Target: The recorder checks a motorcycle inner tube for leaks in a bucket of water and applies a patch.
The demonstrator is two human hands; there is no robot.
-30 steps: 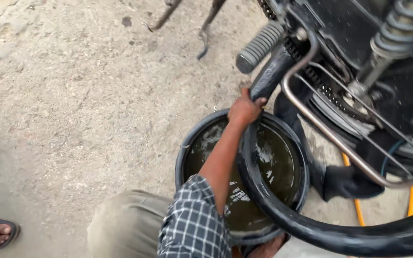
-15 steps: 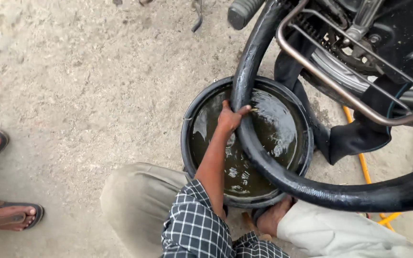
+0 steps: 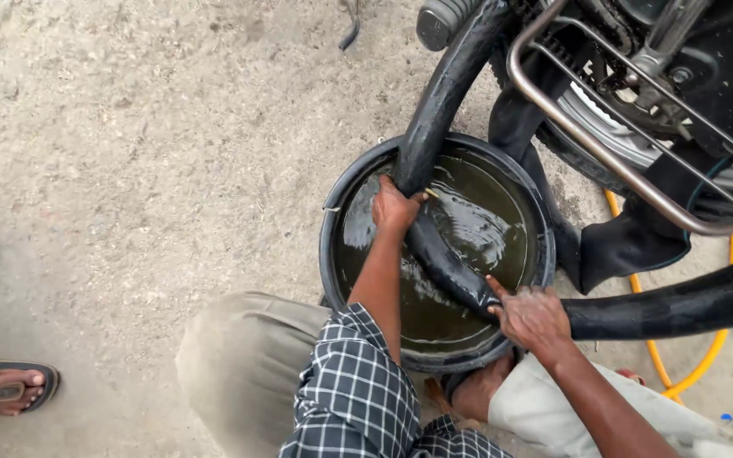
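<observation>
Near the middle of the frame, a round black tub (image 3: 332, 254) sits on the sandy ground (image 3: 146, 170), filled with murky greenish-brown water (image 3: 485, 220) that ripples and glints. A thick black inner tube (image 3: 434, 127) curves down from the top centre, dips into the water and bends away toward the right edge.

The left hand (image 3: 394, 208) sits at the upper left of the water's surface, its fingers wrapped closed around the tube just where the tube enters the tub. The forearm runs down to a dark checked sleeve (image 3: 349, 399) at the lower centre.

The right hand (image 3: 532, 315) is at the lower right rim of the tub, lying on top of the tube with the fingers spread and pressing down; the index finger points up and left along the wet rubber. It rests on the tube rather than closing round it, and its underside is hidden.

Below the tub are the person's bent knees in light trousers (image 3: 239, 365).

In the upper right stands a motorcycle (image 3: 638, 110), with a metal guard bar (image 3: 621, 178), a chain and a rubber footpeg (image 3: 439, 21). A yellow hose (image 3: 706, 356) loops across the ground at the right.

At the left edge, another person's feet in brown sandals (image 3: 6, 386) stand well apart from the tub.
</observation>
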